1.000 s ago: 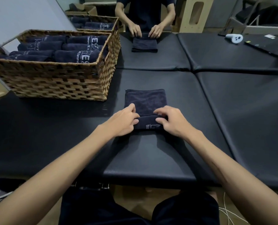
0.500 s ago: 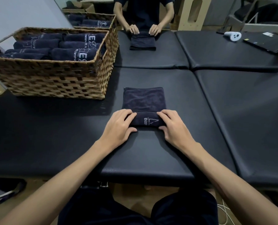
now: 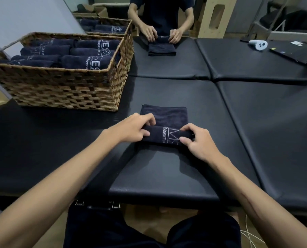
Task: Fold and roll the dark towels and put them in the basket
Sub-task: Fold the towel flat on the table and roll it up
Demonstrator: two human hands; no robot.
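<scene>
A dark towel (image 3: pixel 165 117) with white lettering lies folded into a strip on the black padded table (image 3: pixel 167 169). Its near end is rolled up into a thick roll. My left hand (image 3: pixel 131 129) grips the roll's left end, fingers curled over the top. My right hand (image 3: pixel 197 140) grips the right end the same way. The flat, unrolled part stretches away from me. A wicker basket (image 3: pixel 68 90) stands at the far left, holding several rolled dark towels (image 3: pixel 84 61).
Across the table a person (image 3: pixel 161 18) rolls another dark towel (image 3: pixel 161 49) beside a second wicker basket (image 3: pixel 109 27). A white controller (image 3: pixel 258 44) and a dark laptop (image 3: pixel 296 52) lie at the far right. The table's front edge is close to my body.
Both hands have rolled the towel further away from me; the roll is thicker and the flat part is shorter. More of the white lettering shows on the roll.
</scene>
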